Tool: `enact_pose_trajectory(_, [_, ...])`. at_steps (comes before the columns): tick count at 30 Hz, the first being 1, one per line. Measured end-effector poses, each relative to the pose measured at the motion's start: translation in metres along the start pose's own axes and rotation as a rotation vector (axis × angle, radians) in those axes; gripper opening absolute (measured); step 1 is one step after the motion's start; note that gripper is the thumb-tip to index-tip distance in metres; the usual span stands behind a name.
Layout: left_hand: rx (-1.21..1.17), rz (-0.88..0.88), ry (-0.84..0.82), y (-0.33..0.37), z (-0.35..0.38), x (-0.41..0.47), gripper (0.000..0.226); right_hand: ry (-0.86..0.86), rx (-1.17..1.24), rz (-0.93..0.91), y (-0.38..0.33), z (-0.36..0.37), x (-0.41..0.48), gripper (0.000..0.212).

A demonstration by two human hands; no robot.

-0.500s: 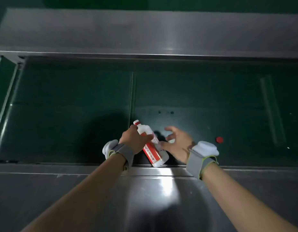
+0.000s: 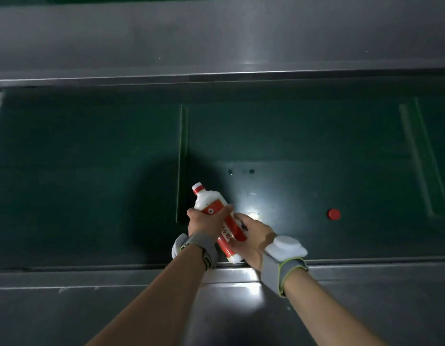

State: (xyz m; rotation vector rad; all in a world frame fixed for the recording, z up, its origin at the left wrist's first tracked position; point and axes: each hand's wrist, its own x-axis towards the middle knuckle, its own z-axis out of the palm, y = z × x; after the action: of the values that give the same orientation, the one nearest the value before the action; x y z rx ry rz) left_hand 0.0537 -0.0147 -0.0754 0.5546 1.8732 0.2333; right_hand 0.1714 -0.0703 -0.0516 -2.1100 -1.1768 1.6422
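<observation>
Fingers (image 2: 225, 210) of both hands wrapped round tilted bottle (image 2: 217, 216)

Single wide-angle head cam, looks forward and steeply down, close over dark green flat work surface (image 2: 91, 176); white red-labelled bottle (image 2: 209, 200) low-centre in frame.

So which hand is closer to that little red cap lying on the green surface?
Right. The right hand holds the bottle low down, just left of the red cap; the left hand grips it higher, farther left.

bottle (image 2: 229, 237) label unreadable, middle hidden (under fingers (image 2: 222, 212))
</observation>
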Motion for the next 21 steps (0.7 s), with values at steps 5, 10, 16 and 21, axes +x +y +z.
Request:
enact_pose_trajectory(5, [0.145,0.129,0.027,0.013,0.02,-0.009,0.076,0.027,-0.043,0.029,0.016,-0.016,0.006,0.052])
enact_pose_trajectory(10, [0.405,0.629,-0.004,0.032,0.047,-0.025,0.089,0.366,-0.12,0.133,0.058,-0.069,0.017,0.038])
enact_pose_trajectory(16, [0.772,0.918,-0.109,0.05,0.058,-0.037,0.08,0.523,-0.226,0.432,0.108,-0.126,0.031,0.045])
enact_pose_trajectory(21, [0.802,0.922,-0.149,0.05,0.058,-0.04,0.077,0.579,-0.28,0.551,0.122,-0.131,0.042,0.043])
